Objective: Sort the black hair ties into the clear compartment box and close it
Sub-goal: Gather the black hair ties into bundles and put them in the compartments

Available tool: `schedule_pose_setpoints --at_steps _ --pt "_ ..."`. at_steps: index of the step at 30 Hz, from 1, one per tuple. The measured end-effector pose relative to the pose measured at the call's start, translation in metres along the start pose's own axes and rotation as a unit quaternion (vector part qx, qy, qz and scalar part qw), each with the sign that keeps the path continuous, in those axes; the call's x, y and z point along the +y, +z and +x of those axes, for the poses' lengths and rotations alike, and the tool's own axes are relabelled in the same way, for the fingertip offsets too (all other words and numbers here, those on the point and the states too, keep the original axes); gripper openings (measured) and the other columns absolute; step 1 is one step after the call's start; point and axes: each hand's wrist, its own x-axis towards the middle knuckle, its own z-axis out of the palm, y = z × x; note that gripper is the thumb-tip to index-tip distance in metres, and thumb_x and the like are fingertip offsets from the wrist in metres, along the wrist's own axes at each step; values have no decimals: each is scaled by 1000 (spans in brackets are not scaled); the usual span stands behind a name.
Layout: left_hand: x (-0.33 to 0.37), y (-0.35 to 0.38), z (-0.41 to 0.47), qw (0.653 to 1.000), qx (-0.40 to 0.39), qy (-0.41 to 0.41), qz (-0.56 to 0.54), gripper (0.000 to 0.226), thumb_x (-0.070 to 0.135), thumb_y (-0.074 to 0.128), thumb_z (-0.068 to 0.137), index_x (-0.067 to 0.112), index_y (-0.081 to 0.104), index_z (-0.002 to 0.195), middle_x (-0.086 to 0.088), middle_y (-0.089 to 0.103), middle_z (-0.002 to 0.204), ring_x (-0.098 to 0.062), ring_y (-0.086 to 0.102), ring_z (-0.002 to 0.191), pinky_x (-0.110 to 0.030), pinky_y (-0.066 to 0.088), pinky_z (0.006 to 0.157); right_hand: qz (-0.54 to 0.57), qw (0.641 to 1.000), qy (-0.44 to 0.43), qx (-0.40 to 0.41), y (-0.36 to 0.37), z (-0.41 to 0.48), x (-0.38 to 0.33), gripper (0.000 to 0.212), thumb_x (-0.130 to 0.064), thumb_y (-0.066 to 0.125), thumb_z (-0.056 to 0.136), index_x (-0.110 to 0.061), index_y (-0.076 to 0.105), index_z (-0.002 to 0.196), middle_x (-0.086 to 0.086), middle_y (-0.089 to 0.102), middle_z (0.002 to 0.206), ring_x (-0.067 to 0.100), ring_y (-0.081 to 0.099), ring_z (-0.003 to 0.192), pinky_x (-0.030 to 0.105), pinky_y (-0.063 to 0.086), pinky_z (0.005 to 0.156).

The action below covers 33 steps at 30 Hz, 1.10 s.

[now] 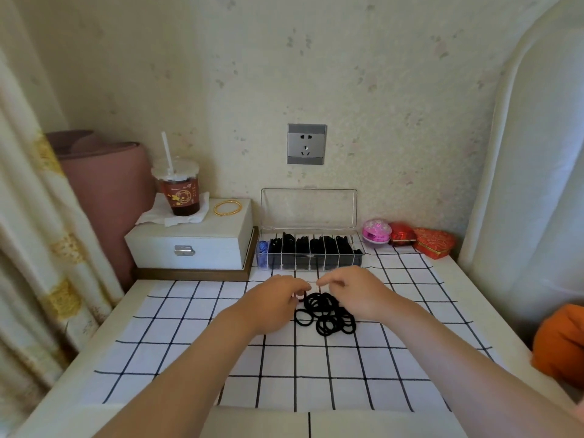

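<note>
A pile of black hair ties [325,314] lies on the checked cloth [177,336] between both hands. The left hand [273,300] and right hand [355,294], fingers curled, pinch at its far edge. The open clear compartment box [309,251] stands just beyond.

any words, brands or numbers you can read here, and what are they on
Nothing can be read.
Clear plastic cup of dark drink with a red sleeve: gold emblem and small print, too blurred to read.
Grey wall socket, white wooden box with a metal latch, clear compartment box: no text visible.
</note>
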Motion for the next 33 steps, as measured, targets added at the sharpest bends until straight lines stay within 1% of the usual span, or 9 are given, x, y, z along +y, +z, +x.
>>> schedule_pose_setpoints --at_steps 4,6,9,15,19,22,27,30,33 --pt "6 1 5 998 62 -12 -29 30 23 49 101 30 59 128 8 60 114 -6 56 96 -24 48 90 -60 997 36 27 3 3 5 25 -36 52 96 -26 73 90 -6 72 94 16 66 93 39 54 88" --pt "9 6 11 998 62 -21 -16 31 24 47 102 29 60 129 4 59 116 -12 56 105 -29 47 93 -97 993 66 6 8 6 4 37 -49 52 92 -20 71 80 -3 70 79 18 65 79 38 55 76" --pt "10 16 19 999 37 -24 29 34 25 48 102 29 59 134 -4 56 119 -22 48 117 -38 46 96 -97 993 72 -12 12 12 1 37 -37 49 90 -15 57 61 1 56 61 22 57 65 33 46 60" --pt "13 21 27 994 44 -31 97 26 35 60 93 37 68 118 4 53 116 -17 41 113 -33 45 90 -131 988 49 -66 4 16 2 22 -29 58 85 -26 78 93 -5 71 86 18 65 87 38 57 81" --pt "14 21 30 996 26 -45 67 21 32 63 89 31 72 108 5 53 113 -15 40 112 -33 46 91 -144 988 33 -41 3 18 4 16 -26 65 85 -28 79 93 -10 69 82 15 65 84 36 58 79" --pt "14 17 31 998 5 -58 7 17 28 61 88 24 73 100 2 60 105 -15 47 108 -35 49 90 -135 989 42 -43 4 18 3 13 -25 66 84 -29 78 88 -12 71 87 13 66 86 34 58 80" --pt "13 3 29 990 2 -102 -101 5 23 60 90 23 65 93 9 63 84 -8 58 76 -19 43 63 -125 991 19 -35 6 18 3 12 -27 68 85 -31 70 95 -14 63 88 13 64 90 33 55 83" --pt "10 -4 27 982 20 -122 -140 8 19 60 91 25 64 95 8 64 85 -5 58 75 -16 43 62 -140 990 8 -31 8 18 6 31 -26 67 87 -31 67 118 -12 64 95 14 62 96 29 50 82" --pt "7 -12 25 968 63 -140 -199 13 14 60 92 23 68 98 11 64 83 0 58 74 -12 42 63 -149 988 5 -34 8 17 2 22 -26 69 86 -31 76 105 -12 72 101 13 65 96 29 53 82"
